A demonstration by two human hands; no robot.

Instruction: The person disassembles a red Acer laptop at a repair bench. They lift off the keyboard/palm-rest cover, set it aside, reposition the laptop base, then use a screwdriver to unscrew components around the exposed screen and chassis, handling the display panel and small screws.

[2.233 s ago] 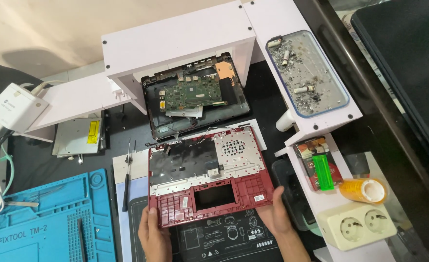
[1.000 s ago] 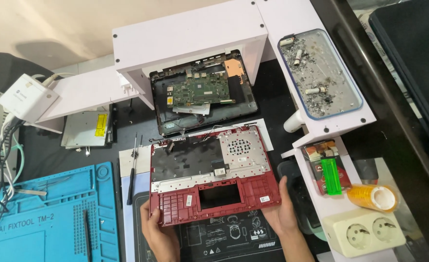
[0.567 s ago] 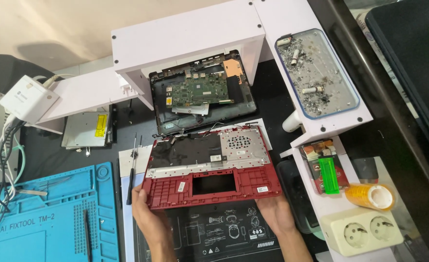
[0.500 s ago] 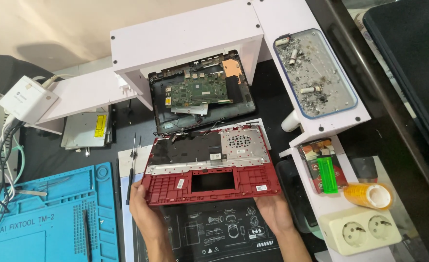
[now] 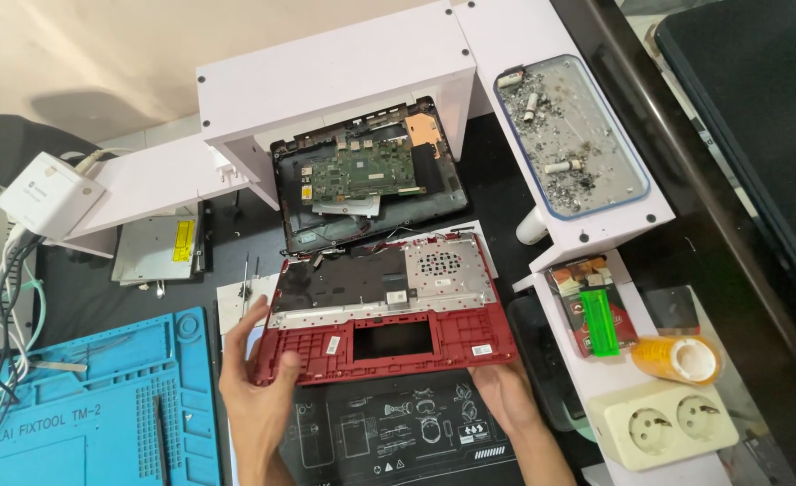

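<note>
A red laptop palm-rest cover (image 5: 389, 315), underside up with a silver and black keyboard backing, lies tilted over a black work mat with white diagrams (image 5: 389, 436). My right hand (image 5: 506, 391) grips its front right edge from below. At the cover's left end, my left hand (image 5: 258, 387) has its fingers spread. The thumb rests at the front left corner and the index finger points up along the side. Behind the cover sits the black laptop base with a green circuit board (image 5: 366, 175).
A white shelf (image 5: 344, 67) spans the back, with a tray of ash and butts (image 5: 569, 135) on its right wing. On the right are a green lighter (image 5: 600, 324), a yellow tape roll (image 5: 681, 355) and a white double socket (image 5: 663, 423). A blue repair mat (image 5: 83, 405), a white adapter (image 5: 51, 193) and a metal drive (image 5: 159, 252) lie left.
The red cover has been raised and pushed a little away from me. My left hand has left the front edge, moved to the left side and spread its fingers. My right hand keeps its grip.
</note>
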